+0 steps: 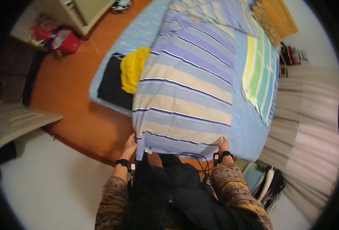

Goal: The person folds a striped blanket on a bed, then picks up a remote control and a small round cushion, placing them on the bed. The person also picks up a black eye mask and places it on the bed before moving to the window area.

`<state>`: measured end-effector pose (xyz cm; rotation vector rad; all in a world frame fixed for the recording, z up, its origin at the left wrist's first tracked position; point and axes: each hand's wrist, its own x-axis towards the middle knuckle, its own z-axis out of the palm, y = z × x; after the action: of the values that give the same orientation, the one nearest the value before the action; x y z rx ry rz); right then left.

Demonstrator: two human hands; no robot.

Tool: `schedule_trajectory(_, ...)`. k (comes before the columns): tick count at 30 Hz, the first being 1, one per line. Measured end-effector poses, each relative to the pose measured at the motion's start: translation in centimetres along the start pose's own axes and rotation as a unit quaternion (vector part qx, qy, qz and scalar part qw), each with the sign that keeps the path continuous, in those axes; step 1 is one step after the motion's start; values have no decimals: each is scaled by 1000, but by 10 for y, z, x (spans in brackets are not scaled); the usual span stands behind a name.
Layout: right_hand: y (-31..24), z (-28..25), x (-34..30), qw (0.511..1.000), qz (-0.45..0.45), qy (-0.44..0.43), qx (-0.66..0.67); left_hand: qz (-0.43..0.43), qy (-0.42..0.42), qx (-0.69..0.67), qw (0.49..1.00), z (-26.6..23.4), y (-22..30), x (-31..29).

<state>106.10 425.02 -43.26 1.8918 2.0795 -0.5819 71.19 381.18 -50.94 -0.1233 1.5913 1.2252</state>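
At the foot of the bed [250, 142], the left hand [130, 145] and right hand [223, 145] each close their fingers on a near corner of the striped blanket [184, 88], holding its edge taut so it lies flat beside folded yellow [133, 69] and black [112, 82] clothes.

A: Count of bedding on my bed?
B: One striped blanket [184, 88], one green-striped pillow [259, 73].
A: Clothes?
B: One yellow garment [133, 69], one black garment [113, 82].
A: My hands in view?
B: Two: left hand [130, 146], right hand [224, 145].
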Motion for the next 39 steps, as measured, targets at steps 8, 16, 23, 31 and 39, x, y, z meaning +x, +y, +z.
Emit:
schedule_trajectory(8,114,22,-6,983,141,-41,114,-2,24,94,995,40,23,48)
schedule_trajectory(16,108,54,10,911,145,-126,364,-1,28,189,982,29,22,36)
schedule_trajectory(23,132,-16,-35,905,20,-89,416,-11,-89,193,977,58,84,-51)
schedule_trajectory(31,207,18,-42,929,140,-72,335,-59,33,303,951,69,68,-51)
schedule_trajectory(39,174,97,-74,908,138,-183,349,-131,30,200,970,54,30,-33)
